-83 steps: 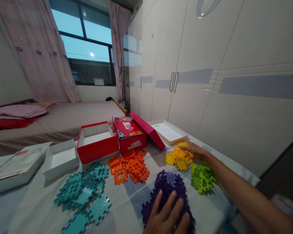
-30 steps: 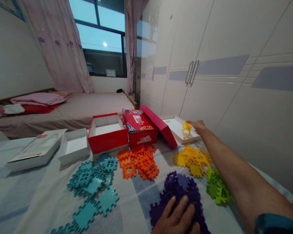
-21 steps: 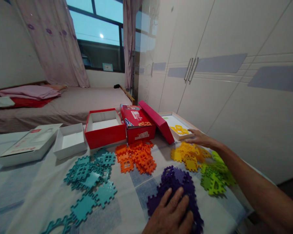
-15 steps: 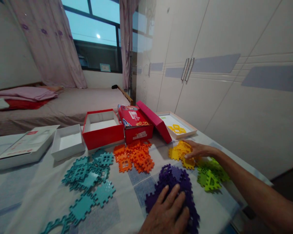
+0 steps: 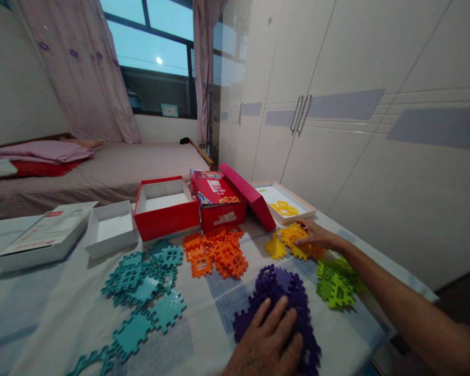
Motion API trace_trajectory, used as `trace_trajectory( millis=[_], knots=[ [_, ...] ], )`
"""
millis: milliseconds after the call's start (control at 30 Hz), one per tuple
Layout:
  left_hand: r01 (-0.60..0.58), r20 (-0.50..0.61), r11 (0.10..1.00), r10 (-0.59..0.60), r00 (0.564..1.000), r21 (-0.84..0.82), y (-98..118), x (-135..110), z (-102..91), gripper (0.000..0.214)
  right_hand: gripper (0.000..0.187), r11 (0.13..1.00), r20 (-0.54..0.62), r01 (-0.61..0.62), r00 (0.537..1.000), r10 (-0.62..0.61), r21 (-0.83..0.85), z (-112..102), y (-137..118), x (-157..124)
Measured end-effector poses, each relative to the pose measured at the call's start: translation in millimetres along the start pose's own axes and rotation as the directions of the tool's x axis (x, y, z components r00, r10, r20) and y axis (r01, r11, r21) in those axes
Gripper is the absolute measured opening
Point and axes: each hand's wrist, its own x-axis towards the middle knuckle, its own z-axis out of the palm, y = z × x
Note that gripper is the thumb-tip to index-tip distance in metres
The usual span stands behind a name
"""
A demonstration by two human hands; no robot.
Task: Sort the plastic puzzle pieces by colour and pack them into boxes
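Note:
My left hand lies flat with fingers spread on a pile of dark purple interlocking plastic tiles near the front of the table. Farther off to the right, my right hand has its thumb and fingers closed about yellow interlocking tiles. Part of its grip is hidden behind the tiles. One solid yellow tile leans at the left of that heap. Lime green tiles lie under and beside the right forearm. Orange tiles are heaped left of the yellow ones.
Teal tiles spread across the left of the table. Behind stand an open red box, a closed red box with a leaning lid, a shallow tray holding yellow tiles, a white box and a flat box.
My right hand has shifted slightly up and turned the yellow tiles, so their heap looks rearranged, with a solid tile now apparent at its left. My left hand stays on the purple pile.

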Motion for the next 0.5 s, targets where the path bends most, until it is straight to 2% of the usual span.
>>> trace_trajectory(
  millis=[167, 333, 500],
  knots=[
    [0.003, -0.02, 1.0, -0.003, 1.0, -0.01, -1, 3, -1.1, 0.017, 0.056, 0.999, 0.068, -0.038, 0.997, 0.037, 0.014, 0, 3, -2],
    [0.004, -0.041, 1.0, -0.004, 0.999, -0.017, -1, 1, 0.8, 0.017, 0.049, 0.995, 0.05, -0.047, 0.998, 0.043, 0.09, -1, 2, -7],
    [-0.014, 0.055, 1.0, 0.014, 0.998, 0.0, -1, -2, 1.7, 0.02, 0.053, 0.968, 0.091, -0.045, 0.996, 0.023, 0.248, -7, 6, -13]
  ],
)
